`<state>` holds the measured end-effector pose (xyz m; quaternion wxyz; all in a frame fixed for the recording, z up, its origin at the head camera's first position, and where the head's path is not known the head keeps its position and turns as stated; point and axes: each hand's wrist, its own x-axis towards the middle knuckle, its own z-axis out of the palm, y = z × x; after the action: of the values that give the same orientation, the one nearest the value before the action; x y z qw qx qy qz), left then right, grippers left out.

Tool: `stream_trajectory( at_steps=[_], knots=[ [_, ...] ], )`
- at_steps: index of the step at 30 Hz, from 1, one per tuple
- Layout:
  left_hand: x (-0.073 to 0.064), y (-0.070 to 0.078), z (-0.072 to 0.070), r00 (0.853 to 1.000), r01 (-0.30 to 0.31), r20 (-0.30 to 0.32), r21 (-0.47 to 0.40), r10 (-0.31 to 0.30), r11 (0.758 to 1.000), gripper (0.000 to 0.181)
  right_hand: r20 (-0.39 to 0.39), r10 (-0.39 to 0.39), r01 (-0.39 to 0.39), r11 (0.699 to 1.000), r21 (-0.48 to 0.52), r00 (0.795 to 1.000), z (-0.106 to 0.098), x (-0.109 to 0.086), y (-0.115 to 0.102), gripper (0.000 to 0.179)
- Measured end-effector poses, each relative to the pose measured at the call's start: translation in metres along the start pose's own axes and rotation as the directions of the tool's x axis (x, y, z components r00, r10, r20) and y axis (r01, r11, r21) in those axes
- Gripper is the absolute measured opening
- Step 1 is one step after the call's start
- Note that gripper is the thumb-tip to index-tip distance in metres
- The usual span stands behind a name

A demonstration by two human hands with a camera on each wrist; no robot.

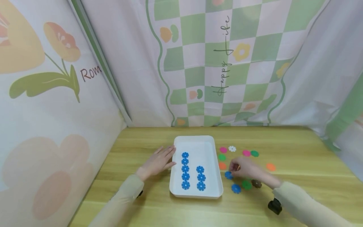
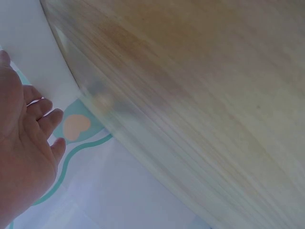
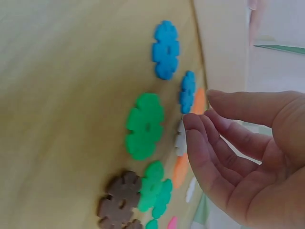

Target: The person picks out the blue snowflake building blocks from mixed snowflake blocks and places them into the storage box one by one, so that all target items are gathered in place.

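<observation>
My left hand rests against the left rim of a white tray, its fingers fairly straight. Inside the tray, blue flower-shaped discs form two columns, the left one longer. To the tray's right, my right hand is at a blue flower disc lying on the table. In the right wrist view, a gap separates the thumb from the bent fingers, and that disc is just beyond the fingertips. Another blue disc lies nearer the table's front. The left wrist view shows the left hand but no discs.
Around my right hand lie a green disc, a brown disc and an orange disc. Farther back are pink discs and a white disc. A patterned curtain hangs behind the wooden table.
</observation>
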<state>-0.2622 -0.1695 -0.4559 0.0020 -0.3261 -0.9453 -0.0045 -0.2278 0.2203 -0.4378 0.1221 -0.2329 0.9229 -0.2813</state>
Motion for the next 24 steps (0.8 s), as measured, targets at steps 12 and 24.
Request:
stream_trajectory(
  at_steps=[12,24],
  knots=[
    [0.002,-0.003,0.006,1.0,0.009,0.007,0.021,-0.009,1.0,0.069,-0.044,0.052,-0.053,0.999,-0.007,0.998,0.012,0.003,0.0,0.022],
    [0.002,-0.003,0.005,1.0,-0.002,-0.011,0.035,0.002,0.999,0.068,-0.034,0.084,-0.084,0.996,-0.005,0.996,0.015,0.006,-0.001,0.023]
  ],
)
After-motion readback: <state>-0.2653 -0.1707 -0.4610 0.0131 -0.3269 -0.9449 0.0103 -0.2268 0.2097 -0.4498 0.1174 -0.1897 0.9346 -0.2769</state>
